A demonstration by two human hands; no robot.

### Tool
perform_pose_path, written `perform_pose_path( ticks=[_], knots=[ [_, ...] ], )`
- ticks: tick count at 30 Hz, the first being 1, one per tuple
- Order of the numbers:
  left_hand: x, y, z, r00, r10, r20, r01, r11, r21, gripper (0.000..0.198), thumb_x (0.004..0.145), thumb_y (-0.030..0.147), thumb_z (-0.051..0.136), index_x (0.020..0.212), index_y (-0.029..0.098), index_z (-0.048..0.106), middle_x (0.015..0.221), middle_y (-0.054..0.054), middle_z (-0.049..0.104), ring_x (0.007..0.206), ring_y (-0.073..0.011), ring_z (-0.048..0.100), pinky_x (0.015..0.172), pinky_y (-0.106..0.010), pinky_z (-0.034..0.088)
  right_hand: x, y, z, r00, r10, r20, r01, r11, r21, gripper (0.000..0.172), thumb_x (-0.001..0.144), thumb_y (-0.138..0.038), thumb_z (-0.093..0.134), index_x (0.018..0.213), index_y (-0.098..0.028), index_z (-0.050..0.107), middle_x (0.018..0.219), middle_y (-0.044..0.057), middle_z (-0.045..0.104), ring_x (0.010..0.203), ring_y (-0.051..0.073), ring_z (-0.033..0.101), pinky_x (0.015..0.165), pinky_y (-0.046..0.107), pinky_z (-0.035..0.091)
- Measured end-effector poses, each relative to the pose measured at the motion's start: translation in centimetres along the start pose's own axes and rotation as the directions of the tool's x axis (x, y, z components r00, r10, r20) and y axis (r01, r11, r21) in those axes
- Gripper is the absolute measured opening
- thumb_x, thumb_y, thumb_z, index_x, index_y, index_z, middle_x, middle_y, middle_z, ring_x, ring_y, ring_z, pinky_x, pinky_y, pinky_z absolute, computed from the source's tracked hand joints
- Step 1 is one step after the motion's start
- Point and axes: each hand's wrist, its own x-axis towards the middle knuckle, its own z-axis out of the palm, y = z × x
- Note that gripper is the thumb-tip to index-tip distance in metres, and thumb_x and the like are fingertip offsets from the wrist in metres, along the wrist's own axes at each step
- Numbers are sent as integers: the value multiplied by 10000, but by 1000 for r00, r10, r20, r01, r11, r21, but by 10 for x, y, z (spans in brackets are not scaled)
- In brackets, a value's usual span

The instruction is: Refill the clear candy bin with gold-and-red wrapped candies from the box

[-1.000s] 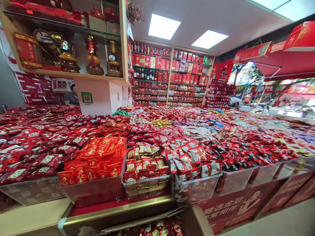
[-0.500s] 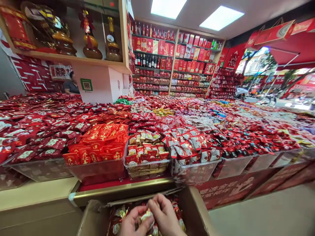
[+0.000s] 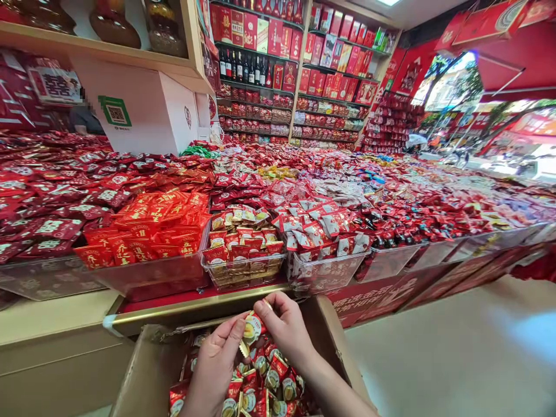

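Note:
Between my two hands is a small red, white and gold candy packet (image 3: 253, 328), held up over a cardboard box (image 3: 139, 365). My left hand (image 3: 219, 356) pinches its lower left end between thumb and fingers. At its upper right end, my right hand (image 3: 282, 324) grips it the same way. Several similar red and gold packets (image 3: 275, 370) lie loose in the box below. Just beyond the box, a clear plastic bin (image 3: 243, 269) holds rows of packets with matching colours.
Bins of bright red packets (image 3: 143, 231) and white-and-red packets (image 3: 324, 229) flank the middle bin. A gold-edged counter ledge (image 3: 195, 308) runs behind the box. Shelves of bottles and gift boxes (image 3: 260, 35) stand at the back. Tiled floor (image 3: 425, 341) lies to the right.
My hands have risen and drawn apart a little, so the packet between them shows more clearly. The view has tilted down, revealing more of the box's contents.

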Motion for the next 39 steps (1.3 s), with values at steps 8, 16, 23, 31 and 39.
perform_pose_path(
  ticks=[8,16,23,31,39],
  knots=[
    [-3,-19,-16,998,-5,60,-3,990,144,470,619,417,648,1020,180,582,711,-17,710,558,-150,608,453,-226,463,-7,7,-24,988,-65,138,97,967,-237,228,755,-368,520,676,-156,541,554,-33,504,502,84,447,477,197,353],
    [60,104,-17,524,666,531,-580,-178,795,287,782,286,474,1019,188,602,1037,-68,653,994,-222,497,881,-395,375,53,-99,-46,782,-511,357,584,398,-708,150,822,-174,430,851,-165,577,783,38,582,744,130,505,665,223,366],
    [87,126,-2,647,541,537,-422,-332,844,205,774,315,473,829,241,656,834,-39,701,855,-245,549,680,-373,386,97,-113,-29,753,-376,541,599,49,-799,163,810,-150,445,825,-161,607,787,51,602,769,145,513,682,236,326],
    [97,128,-4,702,487,520,-397,-338,853,200,756,252,469,804,250,664,813,-40,707,833,-231,578,645,-340,374,117,-102,-24,797,-235,556,578,29,-816,187,789,-212,457,824,-177,638,782,64,658,746,169,563,611,231,338],
    [103,131,-4,718,445,535,-431,-320,844,222,767,241,424,809,242,642,845,-29,703,821,-188,602,670,-288,414,125,-96,-14,818,-188,543,560,47,-827,188,757,-194,464,841,-179,631,785,69,671,740,172,581,581,228,343]
  ],
)
